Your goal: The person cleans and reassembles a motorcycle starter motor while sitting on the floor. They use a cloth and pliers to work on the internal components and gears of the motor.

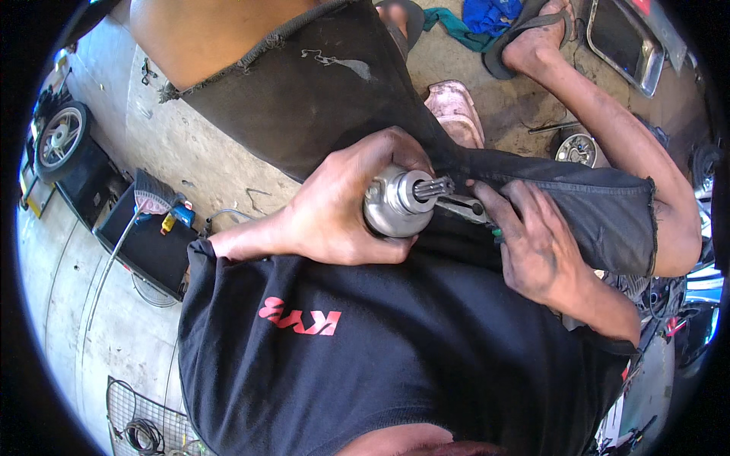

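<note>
My left hand (334, 201) is wrapped round a silver starter motor (391, 216), held over my lap. Its toothed shaft (435, 188) sticks out of the round nose and points to the right. In my right hand (541, 251) is a pair of pliers (465, 207) with slim metal jaws and a bit of green handle showing. The jaw tips reach the base of the shaft; whether they touch it cannot be made out. My fingers hide most of the pliers' handles and the side of the motor body.
A black tray (144, 243) holding a brush (154, 196) lies on the floor at left, near a wheel (62, 137). Beyond my lap are a dirty pinkish plastic piece (454, 110), a round metal part (578, 150) and blue cloth (490, 14). A wire mesh rack (171, 422) is at lower left.
</note>
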A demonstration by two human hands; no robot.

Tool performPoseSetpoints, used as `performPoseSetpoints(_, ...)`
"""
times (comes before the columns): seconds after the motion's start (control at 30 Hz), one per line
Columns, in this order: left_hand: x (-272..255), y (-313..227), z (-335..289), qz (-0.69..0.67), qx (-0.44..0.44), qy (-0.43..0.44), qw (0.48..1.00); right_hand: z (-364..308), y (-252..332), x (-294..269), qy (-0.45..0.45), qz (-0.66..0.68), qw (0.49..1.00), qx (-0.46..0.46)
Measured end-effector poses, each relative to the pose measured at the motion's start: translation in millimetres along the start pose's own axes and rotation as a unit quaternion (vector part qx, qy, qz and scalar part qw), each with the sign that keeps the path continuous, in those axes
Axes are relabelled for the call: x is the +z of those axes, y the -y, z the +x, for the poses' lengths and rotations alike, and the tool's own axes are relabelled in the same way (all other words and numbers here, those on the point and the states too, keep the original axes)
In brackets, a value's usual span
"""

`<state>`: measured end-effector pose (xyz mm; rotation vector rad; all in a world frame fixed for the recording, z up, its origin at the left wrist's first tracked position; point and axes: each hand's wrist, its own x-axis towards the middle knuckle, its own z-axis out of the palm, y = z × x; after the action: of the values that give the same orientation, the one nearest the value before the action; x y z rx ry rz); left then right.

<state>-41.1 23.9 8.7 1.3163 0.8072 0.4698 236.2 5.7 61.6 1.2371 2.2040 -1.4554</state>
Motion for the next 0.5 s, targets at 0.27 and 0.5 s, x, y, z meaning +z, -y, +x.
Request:
performPoseSetpoints(0.27, 0.9, 14.0, 11.8, -0.336, -0.035, 0.202, 0.919, 16.6, -37.0, 1.3, -0.065, -0.061, 0.973, -0.215)
performPoseSetpoints(0.5, 7.8, -1.2, 11.7, 0.060, 0.020, -0.058, 0.996, -1.7, -0.7, 5.8, -0.061, 0.011, 0.997, 0.039)
